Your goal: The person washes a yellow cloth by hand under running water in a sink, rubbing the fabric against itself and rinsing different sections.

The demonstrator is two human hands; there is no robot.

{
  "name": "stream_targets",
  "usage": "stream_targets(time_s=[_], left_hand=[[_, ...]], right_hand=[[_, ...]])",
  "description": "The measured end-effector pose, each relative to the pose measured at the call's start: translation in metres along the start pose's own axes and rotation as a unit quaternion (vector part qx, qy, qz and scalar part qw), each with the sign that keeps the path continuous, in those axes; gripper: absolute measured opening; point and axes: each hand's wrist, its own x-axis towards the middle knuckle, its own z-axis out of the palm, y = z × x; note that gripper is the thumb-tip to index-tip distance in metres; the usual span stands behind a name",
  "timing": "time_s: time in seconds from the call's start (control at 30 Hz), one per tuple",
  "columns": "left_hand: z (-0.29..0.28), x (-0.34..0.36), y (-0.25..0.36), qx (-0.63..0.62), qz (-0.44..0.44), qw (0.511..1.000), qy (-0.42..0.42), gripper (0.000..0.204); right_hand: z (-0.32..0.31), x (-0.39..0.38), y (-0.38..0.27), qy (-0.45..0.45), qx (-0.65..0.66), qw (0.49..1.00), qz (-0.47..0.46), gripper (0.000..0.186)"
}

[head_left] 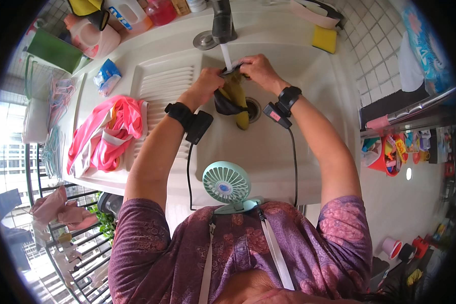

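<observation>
Under the tap (223, 23), a stream of water runs down into a yellow and black glove (234, 91). Its upper edge is held at the left by my left hand (207, 85) and at the right by my right hand (261, 72), both with closed fingers. The glove hangs inside the pale sink basin (309, 121), its yellow and black lower parts dangling beside the drain (253, 109). The drain is partly covered by it. Each of my wrists carries a black strap with a small box.
Left of the basin, a pink and white cloth (111, 134) and a blue-white packet (107, 77) lie on the ribbed drainboard (162, 81). Bottles (129, 15) and a yellow-black item (86, 7) stand along the back left. A yellow sponge (324, 39) sits back right. A mint fan (226, 182) hangs at my chest.
</observation>
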Motion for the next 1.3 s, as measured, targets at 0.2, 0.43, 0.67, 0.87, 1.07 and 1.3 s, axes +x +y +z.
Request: stream_targets(time_s=[0.2,0.43,0.67,0.87,1.07,1.3], left_hand=[[0.002,0.002,-0.009,0.334,0.135,0.931,0.052,0.013],[-0.017,-0.003,-0.028,0.104,0.216,0.97,-0.045,0.013],[0.009,-0.025,0.008,-0.302,-0.014,0.95,-0.075,0.011],[-0.008,-0.015,-0.011,0.095,0.144,0.983,-0.064,0.011],[-0.004,-0.034,0.017,0.087,0.05,0.993,0.063,0.013],[-0.011,-0.02,-0.008,-0.068,0.06,0.993,0.074,0.02]], right_hand=[[-0.005,-0.002,-0.022,0.022,0.101,0.99,0.098,0.015],[0.049,-0.011,-0.004,0.152,-0.258,0.951,-0.07,0.019],[0.034,-0.003,0.044,0.168,-0.248,0.953,-0.043,0.018],[0.062,-0.019,0.002,0.123,-0.151,0.973,-0.122,0.018],[0.019,-0.005,0.03,0.074,-0.085,0.993,-0.035,0.016],[0.007,0.0,-0.004,-0.026,0.178,0.984,0.004,0.013]])
